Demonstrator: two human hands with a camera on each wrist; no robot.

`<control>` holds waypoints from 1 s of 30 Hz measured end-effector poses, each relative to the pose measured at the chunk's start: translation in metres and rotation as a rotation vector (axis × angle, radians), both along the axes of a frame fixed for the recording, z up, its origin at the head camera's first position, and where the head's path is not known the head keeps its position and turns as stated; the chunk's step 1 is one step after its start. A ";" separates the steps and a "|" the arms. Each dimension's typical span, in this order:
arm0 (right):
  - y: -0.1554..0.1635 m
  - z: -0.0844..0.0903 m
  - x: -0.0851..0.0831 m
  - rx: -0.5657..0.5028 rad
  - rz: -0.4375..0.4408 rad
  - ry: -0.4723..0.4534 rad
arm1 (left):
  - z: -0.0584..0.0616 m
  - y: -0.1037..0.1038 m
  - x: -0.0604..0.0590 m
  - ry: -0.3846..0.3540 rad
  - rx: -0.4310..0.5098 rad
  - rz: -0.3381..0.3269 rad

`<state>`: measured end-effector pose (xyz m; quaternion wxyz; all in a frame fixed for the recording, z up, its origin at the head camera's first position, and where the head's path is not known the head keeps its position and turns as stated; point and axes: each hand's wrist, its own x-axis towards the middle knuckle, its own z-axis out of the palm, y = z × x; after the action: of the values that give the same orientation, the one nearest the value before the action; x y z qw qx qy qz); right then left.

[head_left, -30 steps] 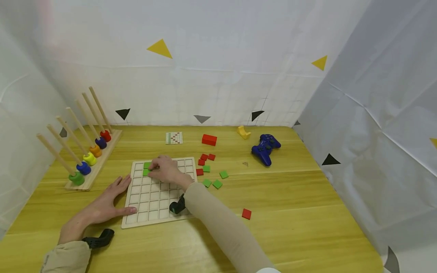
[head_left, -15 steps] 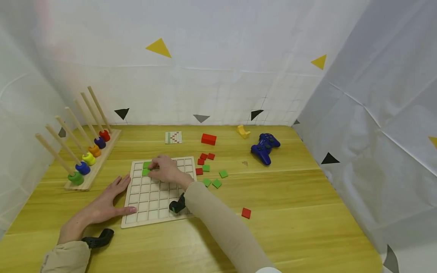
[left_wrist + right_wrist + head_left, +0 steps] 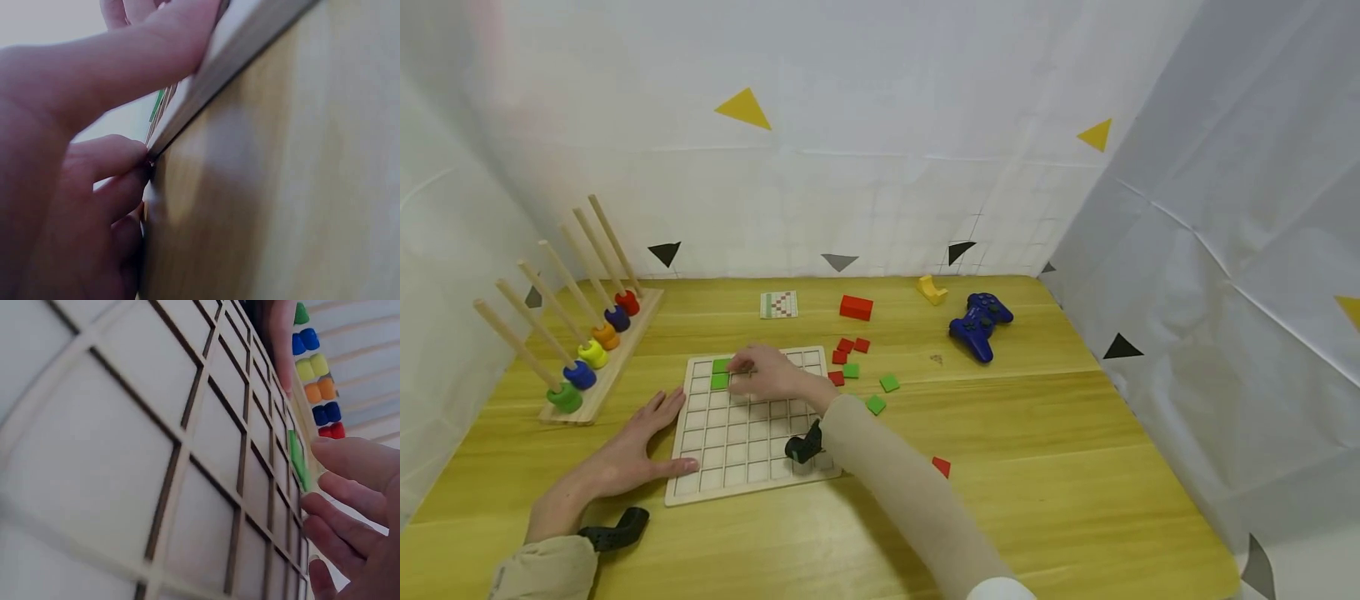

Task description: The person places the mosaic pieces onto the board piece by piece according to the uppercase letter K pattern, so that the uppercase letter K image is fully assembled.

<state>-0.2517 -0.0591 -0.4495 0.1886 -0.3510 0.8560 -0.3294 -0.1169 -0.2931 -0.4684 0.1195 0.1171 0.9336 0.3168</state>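
Observation:
A pale wooden grid board point(image 3: 737, 454) lies on the table. In its upper left, two green square tiles point(image 3: 719, 382) sit in adjoining cells, one behind the other. My right hand point(image 3: 767, 372) hovers over the board just right of these tiles; in the right wrist view its fingers point(image 3: 340, 528) are relaxed with nothing between them. Spread along the board's left side is my left hand point(image 3: 632, 454). Its thumb point(image 3: 169, 47) rests over the near left edge, and the other fingertips reach the left edge farther back.
Loose red tiles point(image 3: 846, 344) and green tiles point(image 3: 889, 383) lie right of the board, one red tile partly behind my right sleeve. A pegged bead stand point(image 3: 602, 379) is at left. Farther back are a pattern card point(image 3: 778, 305), red block point(image 3: 856, 307), yellow piece point(image 3: 932, 290) and blue game controller point(image 3: 980, 325).
My right hand has drawn slightly right from the green tiles, showing more of the front one. Its forearm now covers one loose green tile. The left hand stays put.

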 end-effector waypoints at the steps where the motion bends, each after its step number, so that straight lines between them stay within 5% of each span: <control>1: 0.003 0.001 0.001 -0.001 0.002 -0.008 | 0.000 0.000 0.000 -0.001 0.000 0.000; 12: 0.049 0.026 0.008 -0.003 0.001 0.027 | 0.001 0.000 0.001 0.018 0.016 -0.007; 24: 0.127 0.031 -0.007 -0.009 0.034 0.060 | -0.001 -0.001 0.001 0.015 0.014 -0.006; 30: 0.168 0.033 -0.013 0.005 -0.016 0.016 | -0.002 -0.001 0.000 0.027 0.010 -0.010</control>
<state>-0.2648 0.1086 -0.4162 0.1801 -0.3461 0.8611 -0.3261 -0.1167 -0.2941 -0.4705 0.1080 0.1264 0.9329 0.3195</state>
